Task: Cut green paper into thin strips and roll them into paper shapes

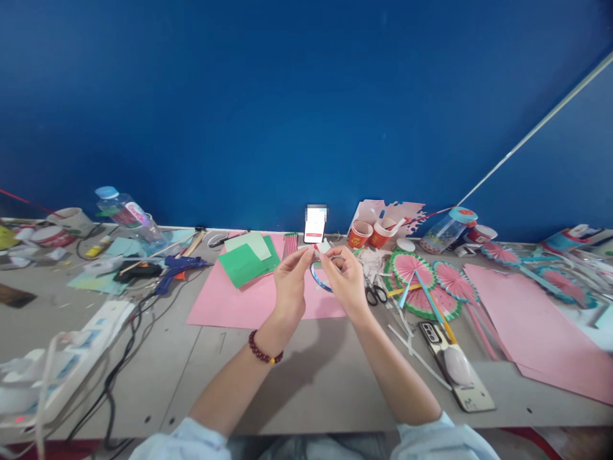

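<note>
While my left hand (291,282) and right hand (349,283) pinch what seems a pale paper piece (325,245), I judge this fine handwork, next needing steadiness.

Grey table (325,377), pink sheets (215,310), blue glue gun (177,267), power strip (103,329), face-down phone (474,393)

- Looks like a small pale piece (324,246), whitish, pinched where the fingertips of the left hand (291,281) and right hand (345,278) come close together.
- Held up over the far part of the pink sheet (218,306), mostly covered by fingers, too small to make out in full.
- Seen just below, partly behind the right hand: a blue-and-white ring (316,283), tilted or flat, cannot tell which.
</note>
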`<act>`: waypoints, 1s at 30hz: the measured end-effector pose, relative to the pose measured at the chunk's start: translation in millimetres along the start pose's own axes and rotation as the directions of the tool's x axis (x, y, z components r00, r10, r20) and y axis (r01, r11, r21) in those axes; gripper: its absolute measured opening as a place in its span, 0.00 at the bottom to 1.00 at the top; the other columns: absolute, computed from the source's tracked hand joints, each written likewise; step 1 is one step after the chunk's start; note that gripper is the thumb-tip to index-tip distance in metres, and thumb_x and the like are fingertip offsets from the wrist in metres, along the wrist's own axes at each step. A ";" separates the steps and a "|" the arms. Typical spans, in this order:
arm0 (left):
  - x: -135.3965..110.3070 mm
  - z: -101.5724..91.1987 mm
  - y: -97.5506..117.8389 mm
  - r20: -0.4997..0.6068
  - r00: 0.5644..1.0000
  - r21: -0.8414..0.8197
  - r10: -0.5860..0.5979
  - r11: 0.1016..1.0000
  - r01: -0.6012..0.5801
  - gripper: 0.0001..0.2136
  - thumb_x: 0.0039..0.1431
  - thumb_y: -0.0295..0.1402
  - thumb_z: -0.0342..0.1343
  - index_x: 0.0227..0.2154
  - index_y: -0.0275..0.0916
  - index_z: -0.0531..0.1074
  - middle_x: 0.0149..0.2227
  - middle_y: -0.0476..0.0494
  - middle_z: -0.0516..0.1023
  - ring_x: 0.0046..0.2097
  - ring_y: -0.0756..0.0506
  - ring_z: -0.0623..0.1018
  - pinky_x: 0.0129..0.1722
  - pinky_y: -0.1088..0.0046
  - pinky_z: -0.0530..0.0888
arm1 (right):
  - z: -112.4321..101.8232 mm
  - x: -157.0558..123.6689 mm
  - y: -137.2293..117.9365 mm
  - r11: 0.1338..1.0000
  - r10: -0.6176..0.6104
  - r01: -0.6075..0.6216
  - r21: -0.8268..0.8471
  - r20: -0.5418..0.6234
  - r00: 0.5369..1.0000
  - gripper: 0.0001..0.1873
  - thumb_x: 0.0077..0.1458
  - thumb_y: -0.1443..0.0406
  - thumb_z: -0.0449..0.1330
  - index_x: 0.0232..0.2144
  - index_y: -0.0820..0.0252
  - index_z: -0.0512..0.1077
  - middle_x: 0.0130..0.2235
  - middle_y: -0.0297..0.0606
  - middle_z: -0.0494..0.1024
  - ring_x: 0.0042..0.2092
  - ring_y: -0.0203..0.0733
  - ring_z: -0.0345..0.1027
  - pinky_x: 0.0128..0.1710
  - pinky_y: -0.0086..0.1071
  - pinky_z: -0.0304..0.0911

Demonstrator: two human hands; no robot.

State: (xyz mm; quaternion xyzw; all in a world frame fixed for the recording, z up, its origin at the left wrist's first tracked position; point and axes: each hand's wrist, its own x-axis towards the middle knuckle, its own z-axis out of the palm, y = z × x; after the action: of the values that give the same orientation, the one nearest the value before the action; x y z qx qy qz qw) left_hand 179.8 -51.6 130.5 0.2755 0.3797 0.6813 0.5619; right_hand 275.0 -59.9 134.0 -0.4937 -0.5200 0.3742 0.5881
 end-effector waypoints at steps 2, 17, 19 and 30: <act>0.8 -0.5 -0.2 0.010 1.000 -0.007 0.007 1.000 -0.007 0.08 0.43 0.35 0.68 0.28 0.39 0.79 0.31 0.46 0.80 0.35 0.49 0.77 0.42 0.69 0.71 | 0.1 -0.3 0.0 1.000 0.006 -0.006 -0.001 0.017 1.000 0.11 0.53 0.57 0.59 0.28 0.57 0.64 0.15 0.22 0.58 0.18 0.29 0.47 0.18 0.24 0.44; 10.5 -7.0 11.9 0.281 0.959 0.132 0.018 0.990 -0.057 0.08 0.42 0.34 0.67 0.28 0.40 0.80 0.36 0.43 0.80 0.38 0.45 0.77 0.41 0.69 0.72 | -6.6 -2.0 -5.3 0.943 -0.203 0.192 -0.270 -0.012 0.979 0.05 0.53 0.62 0.57 0.29 0.57 0.66 0.16 0.22 0.56 0.19 0.30 0.47 0.21 0.25 0.46; 10.6 -7.8 16.9 0.301 0.953 0.201 0.042 0.974 -0.107 0.07 0.42 0.34 0.67 0.27 0.40 0.80 0.38 0.41 0.80 0.41 0.43 0.77 0.41 0.69 0.71 | -8.0 -2.3 -6.8 0.930 -0.226 0.212 -0.301 -0.012 0.974 0.04 0.53 0.63 0.57 0.29 0.57 0.67 0.16 0.22 0.57 0.19 0.30 0.48 0.21 0.25 0.47; 11.2 -9.6 23.4 0.329 0.935 0.300 0.128 0.925 -0.233 0.05 0.43 0.35 0.67 0.21 0.41 0.79 0.31 0.42 0.80 0.37 0.43 0.76 0.42 0.68 0.70 | -10.6 -1.7 -5.8 0.884 -0.292 0.279 -0.374 0.022 0.956 0.04 0.54 0.64 0.55 0.30 0.57 0.68 0.18 0.24 0.60 0.20 0.31 0.52 0.22 0.25 0.49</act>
State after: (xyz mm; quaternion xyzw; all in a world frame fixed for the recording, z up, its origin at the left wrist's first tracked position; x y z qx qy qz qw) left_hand 156.7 -44.6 143.9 0.5023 0.3716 0.6057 0.4927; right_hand 284.7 -64.9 139.5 -0.5210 -0.6383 0.1691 0.5409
